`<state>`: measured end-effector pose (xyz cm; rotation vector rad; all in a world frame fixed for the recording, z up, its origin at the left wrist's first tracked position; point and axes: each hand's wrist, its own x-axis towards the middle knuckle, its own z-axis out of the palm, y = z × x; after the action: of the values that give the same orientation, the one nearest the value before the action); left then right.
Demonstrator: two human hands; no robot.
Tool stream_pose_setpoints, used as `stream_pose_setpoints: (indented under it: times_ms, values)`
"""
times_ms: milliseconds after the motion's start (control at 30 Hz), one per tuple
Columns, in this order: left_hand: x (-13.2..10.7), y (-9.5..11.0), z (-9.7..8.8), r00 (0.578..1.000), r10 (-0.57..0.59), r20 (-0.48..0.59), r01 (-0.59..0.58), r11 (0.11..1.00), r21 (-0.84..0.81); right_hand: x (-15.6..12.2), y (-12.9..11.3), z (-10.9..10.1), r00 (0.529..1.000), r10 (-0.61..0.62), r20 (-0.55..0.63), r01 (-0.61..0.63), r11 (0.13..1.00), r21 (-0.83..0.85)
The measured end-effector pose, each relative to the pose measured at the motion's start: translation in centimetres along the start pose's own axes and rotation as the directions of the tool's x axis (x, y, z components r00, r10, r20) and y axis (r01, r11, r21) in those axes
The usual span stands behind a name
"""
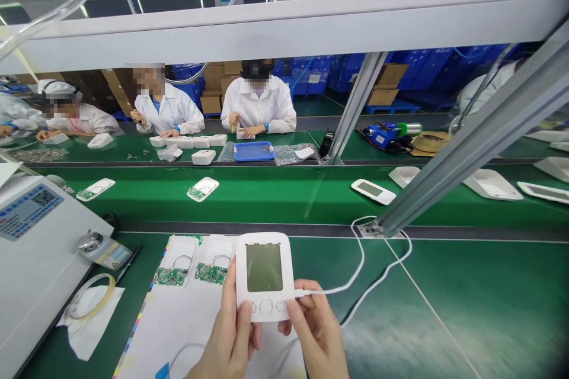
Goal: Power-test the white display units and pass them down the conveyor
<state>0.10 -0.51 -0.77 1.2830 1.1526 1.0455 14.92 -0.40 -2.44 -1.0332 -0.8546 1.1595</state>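
Note:
Between my two hands, above the bench, is a white handheld device (pixel 265 308) with a blank grey-green screen (pixel 264 267) and round buttons below it. My left hand (pixel 229 328) grips its left side, thumb on the lower left front. My right hand (pixel 317 325) holds the lower right corner, thumb over the right button. A white cable (pixel 331 291) enters the device's right side by my right fingers. Behind the device, two white housings with green circuit boards (pixel 171 276) lie on a large white sheet (pixel 178 320).
A green conveyor (pixel 284 189) crosses ahead, carrying white housings and a device with a screen (pixel 371 190). A metal post (pixel 444 136) slants on the right. At left stand a white machine (pixel 40 260) and a tape roll (pixel 93 299). Several people in white coats (pixel 260 103) sit across.

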Motion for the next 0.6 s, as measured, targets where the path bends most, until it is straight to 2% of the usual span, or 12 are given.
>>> stream_pose_setpoints:
  times_ms: [600]
  values:
    - [0.22,-0.30,-0.20,0.999,0.046,0.016,-0.047,0.996,0.074,-0.02,-0.08,0.08,1.000,0.009,-0.026,-0.009,1.000,-0.004]
